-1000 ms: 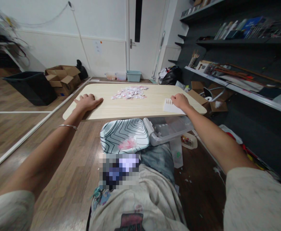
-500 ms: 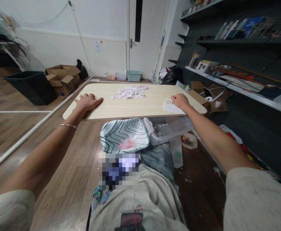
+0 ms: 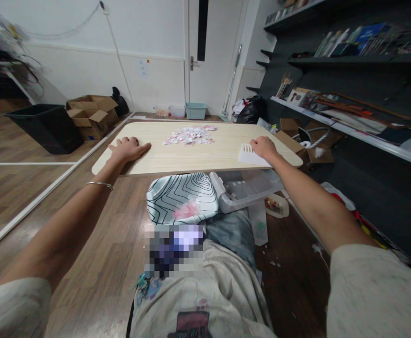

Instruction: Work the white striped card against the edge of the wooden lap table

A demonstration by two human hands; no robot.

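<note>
My left hand [image 3: 130,149] rests on the left part of the pale wooden table [image 3: 191,158], fingers spread and holding nothing. On the right side, my right hand [image 3: 263,147] is closed on a flat white plastic piece with slots [image 3: 249,156], which lies against the tabletop. Between the hands, toward the far edge, is a heap of small white and pink paper scraps [image 3: 193,135]. A patterned tray [image 3: 163,197] with pink bits on it sits on my lap. Beside it a clear plastic box [image 3: 240,199] stands tilted under the table's near edge.
A black bin [image 3: 47,129] and an open cardboard box [image 3: 93,115] stand on the floor at left. Dark shelves [image 3: 332,80] line the right. A teal basket [image 3: 195,111] sits by the door. A small dish of colourful bits [image 3: 276,205] lies on the floor.
</note>
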